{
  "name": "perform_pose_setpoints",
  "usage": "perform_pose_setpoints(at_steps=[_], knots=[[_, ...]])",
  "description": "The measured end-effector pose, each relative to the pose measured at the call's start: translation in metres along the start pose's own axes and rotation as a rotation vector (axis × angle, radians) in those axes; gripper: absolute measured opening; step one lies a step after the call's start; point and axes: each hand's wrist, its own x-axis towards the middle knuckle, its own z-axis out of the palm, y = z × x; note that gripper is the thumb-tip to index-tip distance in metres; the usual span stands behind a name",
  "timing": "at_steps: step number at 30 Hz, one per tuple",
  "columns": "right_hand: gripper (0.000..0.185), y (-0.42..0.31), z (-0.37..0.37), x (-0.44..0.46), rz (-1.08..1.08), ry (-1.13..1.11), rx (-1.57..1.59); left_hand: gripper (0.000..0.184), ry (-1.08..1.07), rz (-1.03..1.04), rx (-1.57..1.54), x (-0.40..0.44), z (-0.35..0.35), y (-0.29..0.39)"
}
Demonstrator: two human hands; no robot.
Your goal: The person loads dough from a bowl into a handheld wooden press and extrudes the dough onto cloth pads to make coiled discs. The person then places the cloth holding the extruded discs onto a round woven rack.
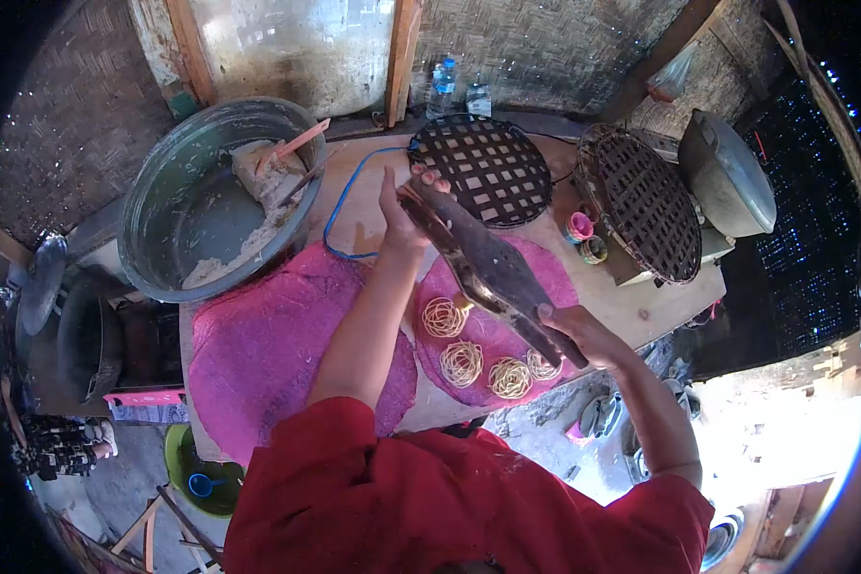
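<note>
A long dark wooden tool (483, 263) is held tilted over the table between my two hands. My left hand (409, 206) grips its upper end, near a black woven tray (480, 170). At the lower end my right hand (581, 335) is closed round it. Beneath the tool lies a pink cloth (545, 263) bearing several round nests of pale strands (462, 364). A second pink cloth (258, 349) is spread under my left forearm.
A large grey-green basin (153, 206) with pale dough (258, 172) stands at the left. Another woven tray (641, 201), a metal pot (727, 177) and small pink containers (580, 227) are at the right. A bottle (442, 84) stands by the wall.
</note>
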Motion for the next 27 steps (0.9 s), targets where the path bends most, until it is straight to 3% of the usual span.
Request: perform_pose_setpoints(at_steps=[4,6,8,13,16,20,22,26,27], knots=[[0.062,-0.003,0.016,0.009,-0.042,0.02,-0.028,0.043,0.042,0.017,0.104,0.001,0.006,0.019],[0.062,0.001,0.02,0.006,-0.022,0.011,0.028,0.041,0.029,-0.02,0.065,-0.01,0.004,0.02],[0.063,0.012,0.015,0.006,-0.022,-0.031,0.042,0.052,0.047,-0.004,0.015,-0.018,-0.007,0.015],[0.057,0.02,0.005,0.012,0.038,0.029,0.033,0.05,0.097,-0.033,-0.04,-0.014,-0.041,-0.001],[0.06,0.038,0.01,0.036,-0.007,0.09,-0.003,0.05,0.002,-0.105,-0.077,-0.002,-0.055,0.006],[0.066,0.028,0.007,0.041,-0.018,-0.041,0.102,0.05,-0.033,-0.126,0.0,0.015,-0.023,0.016],[0.069,0.036,-0.005,0.047,-0.054,-0.121,0.23,0.04,0.182,-0.016,0.208,0.023,0.014,0.007],[0.07,0.009,-0.026,0.047,0.078,-0.067,0.198,0.038,0.086,-0.025,0.041,0.036,-0.016,0.003],[0.068,0.006,-0.032,0.051,0.093,-0.055,0.124,0.036,0.144,0.036,0.078,0.038,-0.027,-0.002]])
